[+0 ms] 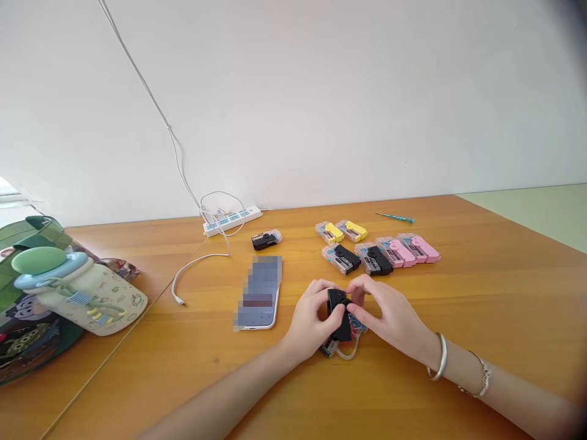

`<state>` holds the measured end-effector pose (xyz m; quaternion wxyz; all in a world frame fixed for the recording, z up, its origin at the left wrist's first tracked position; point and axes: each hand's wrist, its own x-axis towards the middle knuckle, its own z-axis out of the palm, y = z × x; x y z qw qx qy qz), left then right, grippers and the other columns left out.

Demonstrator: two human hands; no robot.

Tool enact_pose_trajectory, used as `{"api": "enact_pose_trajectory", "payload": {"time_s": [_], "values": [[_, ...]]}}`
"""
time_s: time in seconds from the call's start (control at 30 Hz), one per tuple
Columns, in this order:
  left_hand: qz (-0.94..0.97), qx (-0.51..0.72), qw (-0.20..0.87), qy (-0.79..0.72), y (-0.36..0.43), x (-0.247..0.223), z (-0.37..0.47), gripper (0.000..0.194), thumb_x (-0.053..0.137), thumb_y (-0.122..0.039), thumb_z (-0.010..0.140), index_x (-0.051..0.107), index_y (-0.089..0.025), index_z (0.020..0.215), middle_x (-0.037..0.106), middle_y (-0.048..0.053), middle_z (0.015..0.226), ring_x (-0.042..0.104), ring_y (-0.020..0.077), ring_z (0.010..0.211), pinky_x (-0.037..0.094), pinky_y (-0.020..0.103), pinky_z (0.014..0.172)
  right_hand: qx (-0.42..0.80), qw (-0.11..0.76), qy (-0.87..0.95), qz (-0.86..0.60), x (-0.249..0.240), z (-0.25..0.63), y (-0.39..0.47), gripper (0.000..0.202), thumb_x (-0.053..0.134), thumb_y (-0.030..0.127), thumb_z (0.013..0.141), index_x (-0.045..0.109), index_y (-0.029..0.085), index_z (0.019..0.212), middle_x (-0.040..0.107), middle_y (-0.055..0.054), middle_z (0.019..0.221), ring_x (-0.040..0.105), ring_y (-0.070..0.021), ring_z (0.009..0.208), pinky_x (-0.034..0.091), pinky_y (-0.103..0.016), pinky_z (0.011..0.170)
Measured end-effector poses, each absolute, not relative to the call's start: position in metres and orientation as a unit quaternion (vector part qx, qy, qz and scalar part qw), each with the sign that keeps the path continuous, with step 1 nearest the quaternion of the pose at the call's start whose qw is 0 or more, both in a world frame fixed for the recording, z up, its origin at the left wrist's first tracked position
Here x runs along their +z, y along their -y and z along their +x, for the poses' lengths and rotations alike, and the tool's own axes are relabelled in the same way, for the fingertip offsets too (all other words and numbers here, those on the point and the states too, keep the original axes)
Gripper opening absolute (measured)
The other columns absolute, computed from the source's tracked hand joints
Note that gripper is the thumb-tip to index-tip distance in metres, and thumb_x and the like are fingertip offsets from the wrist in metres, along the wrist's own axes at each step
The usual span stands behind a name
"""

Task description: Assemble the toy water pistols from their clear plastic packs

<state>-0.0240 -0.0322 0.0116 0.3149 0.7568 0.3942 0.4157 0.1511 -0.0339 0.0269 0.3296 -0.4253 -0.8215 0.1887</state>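
Taking the black piece in the hands as the centre of my clock, I have a plain white wall (321, 110) across the top and, before it, a broad orange-brown wooden table (183, 391). At nine o'clock, on the far left, stands a green container with cartoon prints (18, 318), and leaning just beside it a cream bottle with a green-and-blue lid (114, 299), patterned with small figures; I make out no words on either. The left hand (309, 318), on the nine o'clock side, has its fingers curled round a black plastic piece with a round knob (340, 324), thumb on its face; the right hand (389, 308), at three o'clock, pinches it at the knob between thumb and forefinger. A clear tube (349, 355) loops below, at about five. The white-edged phone (259, 293) near nine has its screen pixelated past reading; the white socket strip (233, 221) lies at ten. I see small labelled blocks, print illegible: one black (265, 241) at ten, yellow ones (332, 233) at twelve, black ones (348, 260) from twelve to one, pink ones (403, 255) near two. Smallest, a thin teal-handled screwdriver (403, 219) lies at one.
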Motion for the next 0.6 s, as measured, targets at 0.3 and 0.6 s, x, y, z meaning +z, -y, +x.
{"api": "enact_pose_trajectory", "payload": {"time_s": [0.3, 0.6], "values": [[0.794, 0.456, 0.220, -0.337, 0.036, 0.008, -0.024, 0.007, 0.049, -0.020, 0.073, 0.056, -0.018, 0.073, 0.059, 0.006, 0.081, 0.050, 0.0174, 0.076, 0.043, 0.031, 0.070, 0.178, 0.309, 0.862, -0.360, 0.026, 0.147, 0.046, 0.022, 0.034, 0.025, 0.091, 0.037, 0.022, 0.070, 0.051, 0.001, 0.064, 0.045, -0.0159, 0.067, 0.040, -0.029, 0.066], [0.806, 0.422, 0.202, -0.361, 0.036, 0.009, -0.024, 0.008, 0.046, -0.022, 0.077, 0.054, -0.019, 0.077, 0.060, 0.005, 0.085, 0.050, 0.0180, 0.080, 0.040, 0.032, 0.073, 0.161, 0.311, 0.856, -0.380, 0.017, 0.147, 0.043, 0.020, 0.032, 0.026, 0.093, 0.038, 0.022, 0.074, 0.053, 0.000, 0.066, 0.045, -0.0168, 0.065, 0.038, -0.028, 0.060]]}}
